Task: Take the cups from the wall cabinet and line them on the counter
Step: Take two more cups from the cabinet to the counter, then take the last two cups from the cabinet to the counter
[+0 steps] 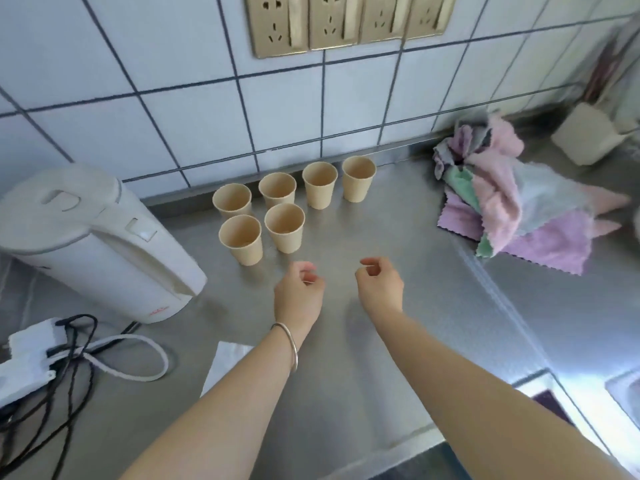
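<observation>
Several tan paper cups stand upright on the steel counter. A back row runs along the tiled wall, from the leftmost cup to the rightmost cup. Two more stand in front: one cup on the left, another cup beside it. My left hand, a bangle on its wrist, hovers just in front of the front pair with fingers loosely curled and nothing in it. My right hand hovers beside it, also loosely curled and holding nothing. The wall cabinet is out of view.
A white electric kettle stands at the left, with cords and a white power strip in front of it. A pile of coloured cloths lies at the right. A white box sits in the far right corner. Sockets are on the wall.
</observation>
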`<control>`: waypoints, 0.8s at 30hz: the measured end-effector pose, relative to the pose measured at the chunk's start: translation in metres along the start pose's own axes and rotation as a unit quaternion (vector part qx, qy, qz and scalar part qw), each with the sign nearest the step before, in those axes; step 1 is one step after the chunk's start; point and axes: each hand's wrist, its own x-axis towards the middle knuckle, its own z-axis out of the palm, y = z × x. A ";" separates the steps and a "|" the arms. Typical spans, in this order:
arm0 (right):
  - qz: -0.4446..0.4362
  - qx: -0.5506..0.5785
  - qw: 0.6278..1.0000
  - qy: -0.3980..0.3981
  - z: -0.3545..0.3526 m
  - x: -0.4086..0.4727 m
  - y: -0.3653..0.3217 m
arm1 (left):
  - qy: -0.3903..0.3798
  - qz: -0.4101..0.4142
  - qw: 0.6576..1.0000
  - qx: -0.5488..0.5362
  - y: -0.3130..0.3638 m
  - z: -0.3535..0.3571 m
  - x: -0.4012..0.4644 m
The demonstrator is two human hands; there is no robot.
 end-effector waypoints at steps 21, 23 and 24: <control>0.088 0.112 0.840 0.524 -0.438 -0.335 0.249 | -0.499 0.614 0.562 0.241 0.123 0.260 -0.488; 0.095 0.090 0.815 0.565 -0.473 -0.400 0.283 | -0.540 0.619 0.532 0.205 0.117 0.270 -0.571; 0.103 0.077 0.801 0.584 -0.489 -0.432 0.298 | -0.563 0.618 0.515 0.189 0.114 0.274 -0.611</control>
